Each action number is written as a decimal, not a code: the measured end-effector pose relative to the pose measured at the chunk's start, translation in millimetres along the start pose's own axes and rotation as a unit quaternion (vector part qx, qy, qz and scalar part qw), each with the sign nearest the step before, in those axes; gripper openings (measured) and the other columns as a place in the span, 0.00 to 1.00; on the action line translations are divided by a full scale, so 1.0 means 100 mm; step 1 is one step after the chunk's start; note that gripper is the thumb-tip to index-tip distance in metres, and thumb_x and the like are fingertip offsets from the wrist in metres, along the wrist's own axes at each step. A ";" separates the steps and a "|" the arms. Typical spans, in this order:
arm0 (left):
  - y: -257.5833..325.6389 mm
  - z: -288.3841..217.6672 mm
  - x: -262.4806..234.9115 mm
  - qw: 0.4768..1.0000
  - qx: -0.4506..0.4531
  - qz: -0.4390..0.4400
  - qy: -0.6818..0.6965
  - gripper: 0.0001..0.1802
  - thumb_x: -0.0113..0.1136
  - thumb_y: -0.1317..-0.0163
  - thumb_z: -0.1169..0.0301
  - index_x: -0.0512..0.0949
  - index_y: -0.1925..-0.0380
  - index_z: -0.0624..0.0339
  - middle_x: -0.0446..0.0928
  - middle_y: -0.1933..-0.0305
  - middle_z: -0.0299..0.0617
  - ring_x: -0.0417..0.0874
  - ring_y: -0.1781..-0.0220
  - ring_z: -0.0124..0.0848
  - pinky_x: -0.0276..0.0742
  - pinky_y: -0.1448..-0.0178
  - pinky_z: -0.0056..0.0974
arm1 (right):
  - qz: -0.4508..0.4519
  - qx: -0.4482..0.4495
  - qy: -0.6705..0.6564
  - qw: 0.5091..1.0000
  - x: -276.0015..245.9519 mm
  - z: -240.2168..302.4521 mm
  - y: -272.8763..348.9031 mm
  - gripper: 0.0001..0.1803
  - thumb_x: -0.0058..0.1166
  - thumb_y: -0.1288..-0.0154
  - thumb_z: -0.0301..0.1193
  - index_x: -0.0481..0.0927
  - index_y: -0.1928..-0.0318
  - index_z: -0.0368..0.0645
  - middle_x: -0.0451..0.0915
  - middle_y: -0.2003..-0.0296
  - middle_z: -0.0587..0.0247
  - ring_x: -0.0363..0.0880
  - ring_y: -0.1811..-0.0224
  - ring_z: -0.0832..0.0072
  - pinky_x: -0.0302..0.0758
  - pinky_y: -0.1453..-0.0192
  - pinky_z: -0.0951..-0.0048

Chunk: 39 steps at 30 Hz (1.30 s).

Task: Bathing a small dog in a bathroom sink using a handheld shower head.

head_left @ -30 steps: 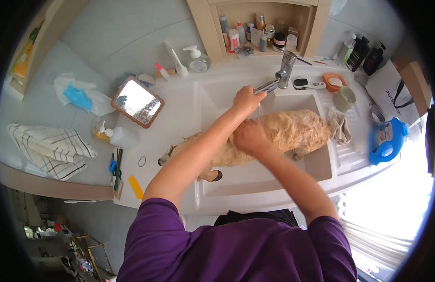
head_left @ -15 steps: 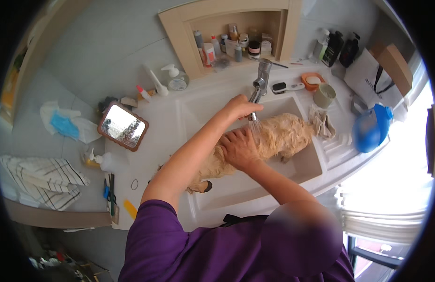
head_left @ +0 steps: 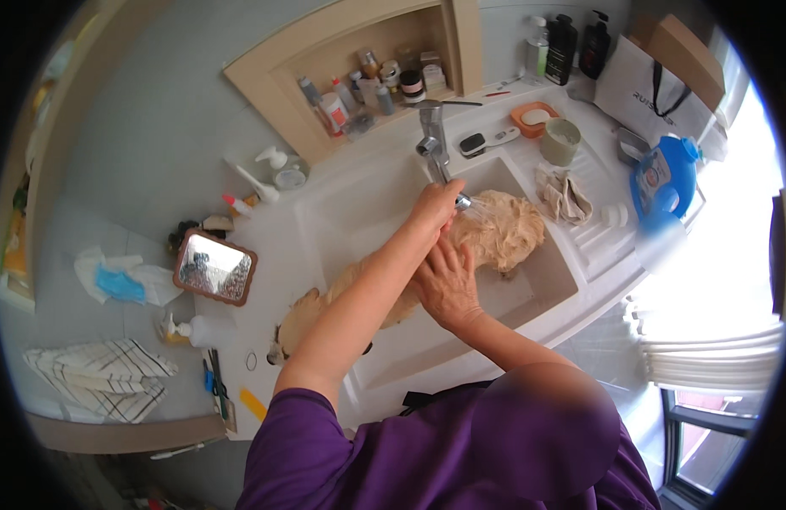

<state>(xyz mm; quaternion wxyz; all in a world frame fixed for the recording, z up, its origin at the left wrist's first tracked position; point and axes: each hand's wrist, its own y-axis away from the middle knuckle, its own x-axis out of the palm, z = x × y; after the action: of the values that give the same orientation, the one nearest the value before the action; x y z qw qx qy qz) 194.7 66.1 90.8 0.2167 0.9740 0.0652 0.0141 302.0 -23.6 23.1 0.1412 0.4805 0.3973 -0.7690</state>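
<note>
A tan, fluffy small dog [head_left: 508, 234] stands in a white sink [head_left: 554, 293], its head [head_left: 293, 327] over the sink's left end. My left hand [head_left: 435, 206] is shut on the chrome spray head [head_left: 463, 202] pulled from the faucet [head_left: 431, 136], and water sprays onto the dog's back. Just below, my right hand [head_left: 448, 279] lies flat on the dog's wet fur with the fingers spread. My arms hide the dog's middle.
A brown-framed mirror [head_left: 214, 268] and a striped towel [head_left: 96, 378] lie on the counter at left. To the right of the sink are a crumpled cloth [head_left: 563, 195], a green cup [head_left: 560, 140] and a blue jug [head_left: 665, 174]. The wall niche [head_left: 367, 85] holds several bottles.
The view has shifted and the sink sits further right. My left hand stays on the spray head. My right hand has slid a little along the dog's back.
</note>
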 end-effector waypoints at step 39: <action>-0.15 0.07 -0.59 0.869 0.096 -0.198 -0.444 0.28 0.58 0.48 0.51 0.78 0.72 0.73 0.80 0.71 0.54 0.82 0.65 0.42 0.76 0.57 0.44 | -0.002 -0.021 0.054 0.998 0.00 -0.79 -0.59 0.25 0.46 0.34 0.56 0.78 0.43 0.59 0.75 0.45 0.61 0.71 0.41 0.57 0.65 0.38 0.52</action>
<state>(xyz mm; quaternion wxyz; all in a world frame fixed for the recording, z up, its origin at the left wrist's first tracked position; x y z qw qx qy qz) 134.5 68.5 78.1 0.1260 0.8604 0.1547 -0.4690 316.3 73.4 33.9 0.1279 0.5175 0.4215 -0.7336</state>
